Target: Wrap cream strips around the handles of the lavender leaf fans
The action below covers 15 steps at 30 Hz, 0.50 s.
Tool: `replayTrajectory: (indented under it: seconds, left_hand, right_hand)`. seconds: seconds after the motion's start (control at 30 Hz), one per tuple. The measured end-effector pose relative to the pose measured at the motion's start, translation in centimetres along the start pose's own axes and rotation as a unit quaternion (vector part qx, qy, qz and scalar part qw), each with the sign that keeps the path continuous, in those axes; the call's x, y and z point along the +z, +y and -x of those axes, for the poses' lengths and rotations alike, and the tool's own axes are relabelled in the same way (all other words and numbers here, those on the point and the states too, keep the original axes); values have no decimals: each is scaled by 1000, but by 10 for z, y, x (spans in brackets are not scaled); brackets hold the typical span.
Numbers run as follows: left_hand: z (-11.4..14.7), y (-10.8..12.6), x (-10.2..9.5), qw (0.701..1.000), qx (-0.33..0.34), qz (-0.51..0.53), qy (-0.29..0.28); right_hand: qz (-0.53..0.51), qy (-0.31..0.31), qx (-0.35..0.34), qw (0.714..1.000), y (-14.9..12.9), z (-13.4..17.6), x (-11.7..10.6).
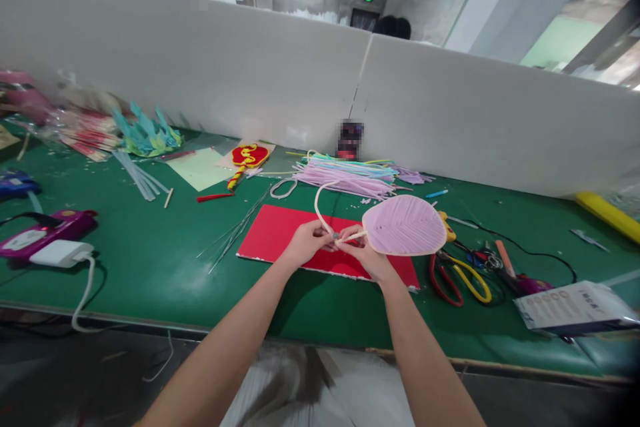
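Observation:
Over a red board [280, 230], both hands meet at the stem of a leaf-shaped fan [405, 225], covered in lilac pipe cleaners with a cream border. My right hand [367, 257] pinches the cream stem, and the fan's blade extends to the right above that hand. My left hand [307, 243] is closed on a cream pipe cleaner [320, 203], whose free length curves up and over to the right. Between the fingertips the stem and pipe cleaner meet at a small greyish spot. The fingers partly hide this join.
Behind the board lies a pile of lilac and pastel pipe cleaners [345, 177]. Scissors [450, 280] and yellow-handled pliers [475, 277] are on the right, near a white packet [575, 307]. At left are thin wires [240, 227], a red-yellow fan [250, 155] and a purple power strip [50, 230].

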<state>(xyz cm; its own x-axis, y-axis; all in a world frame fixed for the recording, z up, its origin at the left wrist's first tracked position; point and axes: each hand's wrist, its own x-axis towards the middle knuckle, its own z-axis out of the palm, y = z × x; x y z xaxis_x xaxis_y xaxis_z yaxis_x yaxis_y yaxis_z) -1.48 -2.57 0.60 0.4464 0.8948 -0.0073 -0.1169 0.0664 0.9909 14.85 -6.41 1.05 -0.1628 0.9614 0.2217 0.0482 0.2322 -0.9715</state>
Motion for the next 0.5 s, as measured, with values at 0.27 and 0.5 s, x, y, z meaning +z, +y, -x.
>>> replayTrajectory:
  seconds: [0.27, 0.5]
  left_hand:
    - [3, 3, 3, 1000, 15, -11, 19]
    - [5, 9, 6, 999, 21, -20, 23]
  right_hand:
    - [8, 23, 4, 1000, -1, 0, 1]
    - [-6, 26, 10, 1000, -3, 0, 1]
